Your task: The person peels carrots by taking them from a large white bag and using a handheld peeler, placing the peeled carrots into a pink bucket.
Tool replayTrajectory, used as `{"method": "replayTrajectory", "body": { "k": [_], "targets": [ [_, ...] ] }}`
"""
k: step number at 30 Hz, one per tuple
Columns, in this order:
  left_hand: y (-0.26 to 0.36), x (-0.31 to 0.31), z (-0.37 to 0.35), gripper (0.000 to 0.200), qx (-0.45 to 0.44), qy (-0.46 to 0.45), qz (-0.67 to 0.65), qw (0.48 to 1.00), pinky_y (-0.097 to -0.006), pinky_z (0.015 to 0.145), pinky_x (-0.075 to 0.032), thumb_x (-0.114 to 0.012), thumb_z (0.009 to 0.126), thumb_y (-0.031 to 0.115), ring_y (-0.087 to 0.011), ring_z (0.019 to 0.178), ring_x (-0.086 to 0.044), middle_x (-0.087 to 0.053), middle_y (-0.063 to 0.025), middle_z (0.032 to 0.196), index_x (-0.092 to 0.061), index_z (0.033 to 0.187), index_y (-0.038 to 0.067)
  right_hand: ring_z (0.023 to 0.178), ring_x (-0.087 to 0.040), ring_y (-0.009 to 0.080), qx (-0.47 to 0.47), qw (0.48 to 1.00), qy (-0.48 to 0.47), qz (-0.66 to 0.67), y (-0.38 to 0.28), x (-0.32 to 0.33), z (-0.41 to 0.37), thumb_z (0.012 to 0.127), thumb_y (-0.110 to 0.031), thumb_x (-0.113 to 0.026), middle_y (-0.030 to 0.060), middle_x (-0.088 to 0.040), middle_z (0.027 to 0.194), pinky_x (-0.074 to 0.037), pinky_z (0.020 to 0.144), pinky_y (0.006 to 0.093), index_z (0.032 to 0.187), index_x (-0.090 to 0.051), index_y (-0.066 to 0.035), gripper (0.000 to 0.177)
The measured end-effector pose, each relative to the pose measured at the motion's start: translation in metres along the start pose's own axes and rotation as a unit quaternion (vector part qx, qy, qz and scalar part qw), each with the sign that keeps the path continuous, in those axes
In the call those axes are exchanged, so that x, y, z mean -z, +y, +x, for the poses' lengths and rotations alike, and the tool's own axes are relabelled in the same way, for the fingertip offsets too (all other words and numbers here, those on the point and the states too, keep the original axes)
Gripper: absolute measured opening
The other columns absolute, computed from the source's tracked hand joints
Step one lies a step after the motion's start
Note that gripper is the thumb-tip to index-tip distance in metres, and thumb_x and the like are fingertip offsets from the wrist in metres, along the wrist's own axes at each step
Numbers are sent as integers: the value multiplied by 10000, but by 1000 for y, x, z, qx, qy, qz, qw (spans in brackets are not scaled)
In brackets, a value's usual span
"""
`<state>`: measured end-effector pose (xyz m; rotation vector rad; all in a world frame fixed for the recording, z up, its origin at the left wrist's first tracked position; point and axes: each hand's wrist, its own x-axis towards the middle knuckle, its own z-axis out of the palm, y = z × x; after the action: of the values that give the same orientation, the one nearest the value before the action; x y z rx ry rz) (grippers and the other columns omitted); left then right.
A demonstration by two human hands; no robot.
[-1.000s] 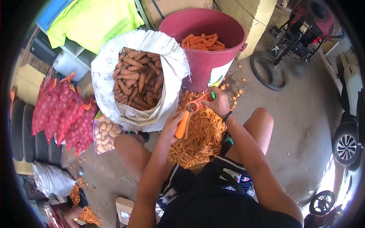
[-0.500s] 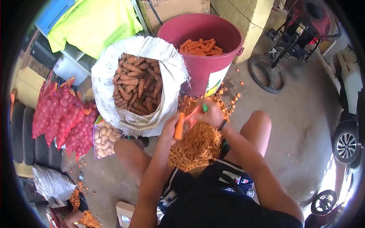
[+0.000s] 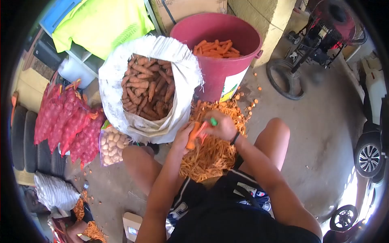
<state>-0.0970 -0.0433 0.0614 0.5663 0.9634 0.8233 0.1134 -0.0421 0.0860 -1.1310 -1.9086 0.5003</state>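
Right hand (image 3: 222, 127) and peeler (image 3: 203, 131) blurred, blade contact unclear. Left hand (image 3: 182, 137) hides part of the carrot (image 3: 193, 135). Cardboard box (image 3: 190, 12) cut by top edge, print too small; another person's arm (image 3: 75, 230) cropped at lower left.

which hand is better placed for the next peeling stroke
Probably the right hand: it holds the peeler close beside the carrot, though blur hides whether they touch. The left hand is busy gripping the carrot, so it seems better suited to steadying it.
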Motion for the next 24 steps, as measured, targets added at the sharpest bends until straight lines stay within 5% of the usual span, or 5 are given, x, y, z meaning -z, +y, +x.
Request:
{"method": "replayTrajectory", "body": {
  "k": [6,9,18,21,24],
  "targets": [
    [1,5,-5,293,-6,-25,-32,999,-279,610,-549,-536,1038,250,-128,793,-630,-624,-50,965,-558,1253,51,825,-694,265,-168,984,31,61,37,17,13,673,-321,-918,155,-686,910,-564,749,383,1047,-665,-45,530],
    [1,-8,-1,294,-2,36,-49,998,-280,606,-547,-523,1044,253,-129,782,-622,-619,-55,961,-555,1261,56,817,-691,316,33,997,-35,61,-11,2,-3,674,-295,-911,160,-690,918,-564,751,399,1088,-669,-32,547],
    [7,-8,-11,313,-18,25,28,999,-275,569,-538,-567,1031,303,-103,709,-629,-651,-28,915,-618,1210,51,888,-684,299,-228,973,4,26,34,18,10,655,-368,-913,114,-676,980,-557,764,397,1047,-654,-84,549],
    [3,-12,-5,319,-30,18,-11,999,-269,581,-542,-571,1030,302,-102,716,-630,-650,-33,924,-617,1211,44,876,-689,282,-14,998,-52,14,-11,1,-3,656,-384,-907,97,-679,967,-558,741,396,1059,-653,-81,564],
    [-2,-4,-15,329,5,9,26,1000,-270,638,-553,-568,1031,302,-105,750,-631,-643,-38,932,-612,1214,33,883,-687,294,-52,997,-30,-38,5,6,5,674,-391,-897,103,-674,953,-552,753,408,1061,-652,-64,563]
  ]
}}
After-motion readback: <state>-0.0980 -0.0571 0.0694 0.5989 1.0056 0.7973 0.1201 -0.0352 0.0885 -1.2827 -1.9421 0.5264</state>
